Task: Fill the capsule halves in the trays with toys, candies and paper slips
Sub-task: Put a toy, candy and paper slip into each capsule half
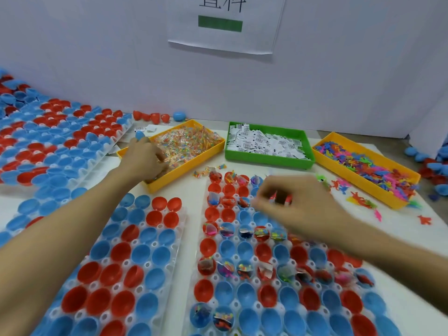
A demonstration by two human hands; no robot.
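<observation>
Head view: the filling step is under way. The left hand (145, 156), at about ten o'clock from frame centre, reaches into the near end of the yellow candy bin (208, 151) with fingers curled down among the wrapped candies (189, 144); whether it has secured any cannot be told. The right hand (295, 202), near centre, hovers over the far rows of the right tray (206, 282), fingers bunched around small items that appear to be candy packets, though blur prevents confirmation. Judgement: the next move calls for dropping one item into each unfilled capsule half (244, 215) beneath it, then collecting a fresh handful with the left. In the right tray, alternate rows hold packets and toys; the rows between sit bare. The left tray (155, 309), at seven o'clock, holds only bare red and blue halves. The green bin (266, 160) at twelve o'clock contains paper slips (264, 141); the second yellow bin (378, 187) at two o'clock contains coloured toy figures (358, 163), several spilled onto the worktop (189, 187). Further loaded trays (60, 137) lie at nine o'clock.
</observation>
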